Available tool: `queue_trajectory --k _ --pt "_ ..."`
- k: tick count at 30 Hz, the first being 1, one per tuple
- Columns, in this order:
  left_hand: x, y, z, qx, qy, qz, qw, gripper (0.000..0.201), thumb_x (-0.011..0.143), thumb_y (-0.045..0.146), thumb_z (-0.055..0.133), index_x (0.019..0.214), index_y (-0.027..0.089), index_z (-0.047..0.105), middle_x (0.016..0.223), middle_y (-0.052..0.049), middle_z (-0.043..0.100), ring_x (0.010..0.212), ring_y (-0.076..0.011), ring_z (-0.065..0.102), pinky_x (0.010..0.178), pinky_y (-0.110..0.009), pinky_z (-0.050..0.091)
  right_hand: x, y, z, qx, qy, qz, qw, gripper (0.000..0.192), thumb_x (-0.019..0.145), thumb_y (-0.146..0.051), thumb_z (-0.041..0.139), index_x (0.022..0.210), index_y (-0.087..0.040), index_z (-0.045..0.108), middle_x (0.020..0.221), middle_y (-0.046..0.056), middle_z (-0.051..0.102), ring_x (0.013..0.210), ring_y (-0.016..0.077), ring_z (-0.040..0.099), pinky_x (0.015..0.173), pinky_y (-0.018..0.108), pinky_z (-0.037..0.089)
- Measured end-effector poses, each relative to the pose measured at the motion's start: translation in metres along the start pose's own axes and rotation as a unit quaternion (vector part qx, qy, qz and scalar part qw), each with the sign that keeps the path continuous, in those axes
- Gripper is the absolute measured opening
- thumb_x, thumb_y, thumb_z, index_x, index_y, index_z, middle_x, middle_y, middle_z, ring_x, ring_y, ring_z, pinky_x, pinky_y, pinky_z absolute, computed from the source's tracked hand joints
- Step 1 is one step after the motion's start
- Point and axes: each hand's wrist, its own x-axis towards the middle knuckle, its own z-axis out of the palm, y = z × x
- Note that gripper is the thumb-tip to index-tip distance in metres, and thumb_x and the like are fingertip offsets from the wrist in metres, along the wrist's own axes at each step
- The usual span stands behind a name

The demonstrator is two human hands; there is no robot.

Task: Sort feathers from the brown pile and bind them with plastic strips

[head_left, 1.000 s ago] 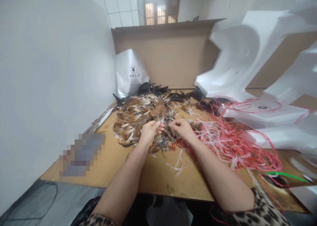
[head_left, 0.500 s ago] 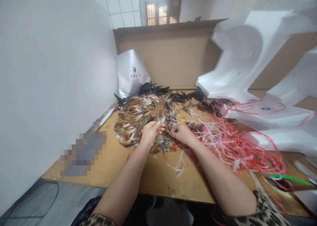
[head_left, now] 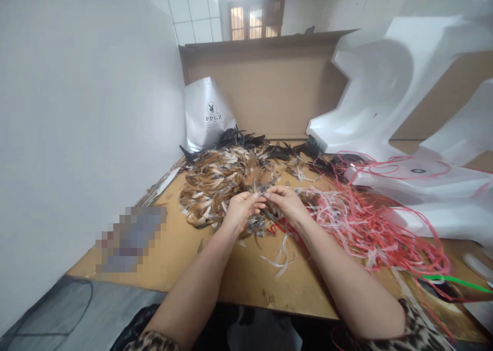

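Observation:
My left hand (head_left: 242, 209) pinches the base of a small bunch of brown feathers (head_left: 257, 179) at the near right side of a feather pile. Close against it, my right hand (head_left: 284, 201) has thumb and forefinger closed at the same bunch, the fingertips nearly meeting those of the left. The large pile of brown and white feathers (head_left: 210, 179) spreads behind and left of my hands. Black feathers (head_left: 241, 138) lie along its far edge. To the right is a tangled heap of red and white ribbon strips (head_left: 370, 228).
A silver bag (head_left: 208, 115) stands at the back left against a cardboard panel (head_left: 285, 89). White foam pieces (head_left: 373, 89) rise on the right. A white wall (head_left: 96, 115) borders the left side. A green strip (head_left: 458, 281) lies on the brown tabletop (head_left: 269, 284).
My right hand has moved up and left, closing the gap to my left hand, and its fingertips now meet the feather bunch. My left hand has shifted slightly right in view.

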Motion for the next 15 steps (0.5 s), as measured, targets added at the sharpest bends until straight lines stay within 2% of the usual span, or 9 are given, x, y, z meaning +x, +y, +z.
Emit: queue_trajectory --k 4,9,15 --pt "-0.0013 -0.0011 0.0014 0.003 -0.014 -0.004 1.0 0.027 0.066 0.033 0.062 0.079 0.009 0.059 0.08 -0.011 0.064 0.06 -0.0095 0.059 0.049 -0.015 0.041 -0.002 0.0003 0.0047 0.05 0.001 0.008 0.999 0.021 0.058 -0.029 0.069 0.069 -0.017 0.058 0.053 -0.004 0.056 0.042 0.0057 0.044 0.043 0.019 0.031" --pt "-0.0033 -0.0003 0.004 0.004 -0.028 -0.003 1.0 0.027 0.066 0.032 0.063 0.078 0.009 0.059 0.076 -0.009 0.064 0.059 -0.0098 0.059 0.048 -0.016 0.041 -0.003 0.0024 0.0095 0.087 0.001 0.009 0.996 0.019 0.056 -0.026 0.071 0.068 -0.016 0.059 0.06 -0.002 0.06 0.055 0.0097 0.054 0.056 0.023 0.04" --pt "-0.0032 0.0 0.0044 0.007 -0.035 0.009 0.999 0.023 0.064 0.029 0.064 0.071 0.008 0.06 0.066 -0.006 0.062 0.055 -0.0077 0.056 0.051 -0.016 0.042 -0.0035 -0.0008 0.0089 0.032 0.024 -0.015 0.999 0.02 0.055 -0.027 0.071 0.067 -0.016 0.059 0.059 -0.003 0.058 0.053 0.0081 0.051 0.055 0.021 0.039"
